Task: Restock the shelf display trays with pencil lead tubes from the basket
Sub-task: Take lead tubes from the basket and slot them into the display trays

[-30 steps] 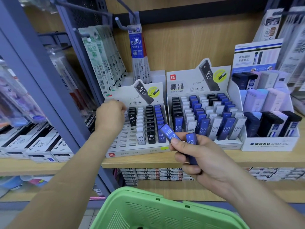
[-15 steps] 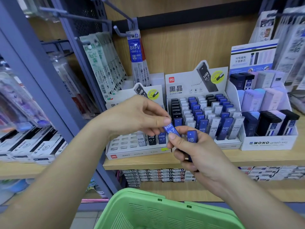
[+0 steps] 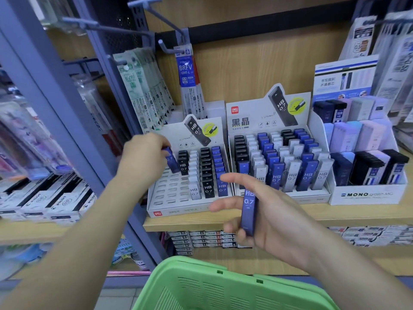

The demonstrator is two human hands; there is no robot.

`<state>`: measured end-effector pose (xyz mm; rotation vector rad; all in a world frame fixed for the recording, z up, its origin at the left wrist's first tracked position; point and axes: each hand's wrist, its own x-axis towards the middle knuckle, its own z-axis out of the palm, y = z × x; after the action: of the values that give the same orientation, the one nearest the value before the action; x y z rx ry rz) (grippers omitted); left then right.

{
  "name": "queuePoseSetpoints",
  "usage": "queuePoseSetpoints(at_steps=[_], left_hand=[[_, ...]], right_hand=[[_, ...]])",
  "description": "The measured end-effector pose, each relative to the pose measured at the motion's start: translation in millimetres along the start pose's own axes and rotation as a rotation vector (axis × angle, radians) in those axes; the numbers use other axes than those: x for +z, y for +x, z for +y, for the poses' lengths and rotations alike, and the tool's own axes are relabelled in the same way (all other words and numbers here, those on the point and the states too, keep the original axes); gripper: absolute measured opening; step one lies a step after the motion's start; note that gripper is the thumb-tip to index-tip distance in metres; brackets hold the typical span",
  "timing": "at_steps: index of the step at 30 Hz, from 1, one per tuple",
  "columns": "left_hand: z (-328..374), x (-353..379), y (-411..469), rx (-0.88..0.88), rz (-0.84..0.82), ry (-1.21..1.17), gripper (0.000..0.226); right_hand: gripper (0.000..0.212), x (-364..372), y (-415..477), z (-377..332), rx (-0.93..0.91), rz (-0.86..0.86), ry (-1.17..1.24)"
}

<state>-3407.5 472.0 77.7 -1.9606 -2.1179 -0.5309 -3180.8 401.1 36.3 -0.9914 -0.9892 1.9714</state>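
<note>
Running across the bay, a wooden shelf [image 3: 368, 212] carries three cardboard displays side by side: a left tray [image 3: 178, 212] with lead tubes in its right-hand columns and bare slots on its left, a right tray [image 3: 252, 115] packed with black, white and blue tubes, and a white box [image 3: 366, 194] of larger cases at the far right. Packets of refills [image 3: 134, 86] hang from pegs on a blue-grey post [image 3: 67, 108] behind the left tray. Flat boxes [image 3: 44, 202] lie on the neighbouring shelf to the left, and more are stacked below. A green basket [image 3: 223, 291] sits at the bottom edge, under both arms.

The left grip [image 3: 143, 157] pinches a tilted tube [image 3: 171, 161], blue, just above the back-left slots of the left tray, beside a black tube standing there. The right grip [image 3: 274, 215] hangs in front of the shelf edge with thumb and forefinger stretched out and lower fingers curled round an upright tube [image 3: 249, 211], blue and marked 0.7.

Half a second ago the two grips met in front of the trays, the left pinching the tip of one of two tubes fanned in the right. That tube has since gone leftward to the tray, and the right grip keeps only one.
</note>
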Motion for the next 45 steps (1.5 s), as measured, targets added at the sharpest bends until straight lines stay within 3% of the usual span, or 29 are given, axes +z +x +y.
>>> queuePoseSetpoints(at_steps=[5,15,23,28,45], left_hand=[[-13.5,25.1,0.0,-0.002,0.037,0.012,0.022],[-13.6,25.4,0.7,-0.003,-0.002,-0.085,0.024],[-14.6,33.4,-0.1,0.002,0.032,0.261,0.027],[-19.6,44.1,8.7,-0.086,0.052,0.223,0.028],[-25.1,52.1,15.3,-0.043,0.037,0.254,0.024]], right_hand=[[0.033,-2.4,1.0,3.0,0.014,0.023,-0.002],[0.022,-5.0,6.5,8.1,-0.055,0.024,-0.025],[0.017,-2.0,10.0,13.5,-0.060,-0.042,0.002],[0.018,-5.6,7.8,13.5,-0.082,-0.064,-0.017],[0.025,-12.6,10.6,10.3,-0.091,-0.087,0.082]])
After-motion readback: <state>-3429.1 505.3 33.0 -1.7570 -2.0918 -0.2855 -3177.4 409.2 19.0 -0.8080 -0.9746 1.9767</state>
